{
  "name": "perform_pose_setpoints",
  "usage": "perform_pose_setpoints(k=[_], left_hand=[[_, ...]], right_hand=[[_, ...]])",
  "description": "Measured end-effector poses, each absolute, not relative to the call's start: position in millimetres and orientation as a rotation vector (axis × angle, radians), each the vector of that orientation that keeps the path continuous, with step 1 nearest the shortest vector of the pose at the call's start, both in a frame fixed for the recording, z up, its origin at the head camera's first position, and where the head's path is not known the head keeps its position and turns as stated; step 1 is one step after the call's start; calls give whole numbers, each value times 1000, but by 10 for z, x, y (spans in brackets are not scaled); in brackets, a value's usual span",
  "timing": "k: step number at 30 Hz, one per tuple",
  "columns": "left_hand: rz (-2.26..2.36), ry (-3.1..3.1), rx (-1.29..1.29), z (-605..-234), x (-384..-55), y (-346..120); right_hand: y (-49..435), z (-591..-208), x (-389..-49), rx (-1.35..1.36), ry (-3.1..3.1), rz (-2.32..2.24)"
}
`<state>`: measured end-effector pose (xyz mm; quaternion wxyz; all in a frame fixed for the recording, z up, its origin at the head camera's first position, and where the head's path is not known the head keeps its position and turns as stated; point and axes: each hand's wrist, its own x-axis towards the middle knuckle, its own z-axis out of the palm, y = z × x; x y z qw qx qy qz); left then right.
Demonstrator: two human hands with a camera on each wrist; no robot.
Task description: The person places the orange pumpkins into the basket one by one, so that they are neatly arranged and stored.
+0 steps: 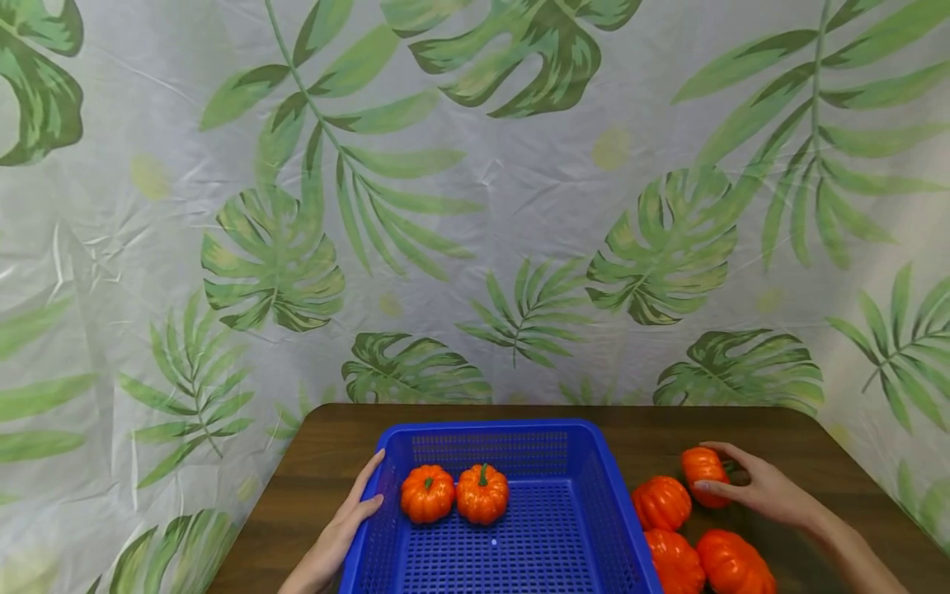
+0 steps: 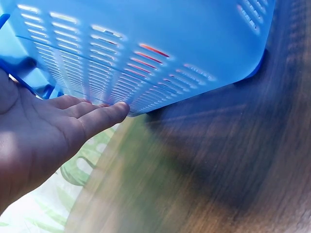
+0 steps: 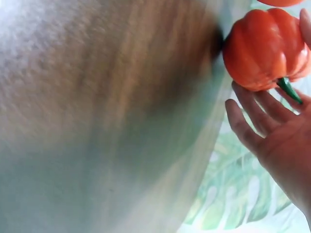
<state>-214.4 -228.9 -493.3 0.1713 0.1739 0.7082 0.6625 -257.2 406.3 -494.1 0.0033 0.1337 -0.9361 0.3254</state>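
A blue plastic basket (image 1: 610, 487) with slotted walls stands on the table. My left hand (image 1: 336, 535) rests along its left side; the left wrist view shows straight fingers (image 2: 104, 119) against the outer wall (image 2: 204, 29). Inside the basket, two small orange pumpkins (image 1: 427, 494) (image 1: 482, 495) with green stems sit side by side near the back left. Right of the basket, my right hand (image 1: 768, 488) holds another orange pumpkin (image 1: 699, 469) between thumb and fingers. Its green stem (image 3: 288, 90) points toward the palm in the right wrist view.
Three more orange pumpkins (image 1: 662, 503) (image 1: 674, 563) (image 1: 733, 563) cluster by the basket's right wall, close to the held one. The dark wooden table (image 1: 341, 425) has rounded back corners. Behind it hangs a leaf-patterned cloth (image 1: 534, 206).
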Motion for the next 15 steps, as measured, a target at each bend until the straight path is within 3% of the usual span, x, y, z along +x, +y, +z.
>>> perform_pose_setpoints(k=[15], left_hand=[[1891,2019,510,-4931,-2135,-2282]], right_hand=[[4087,-4974,-2545,307,-2951,1087]])
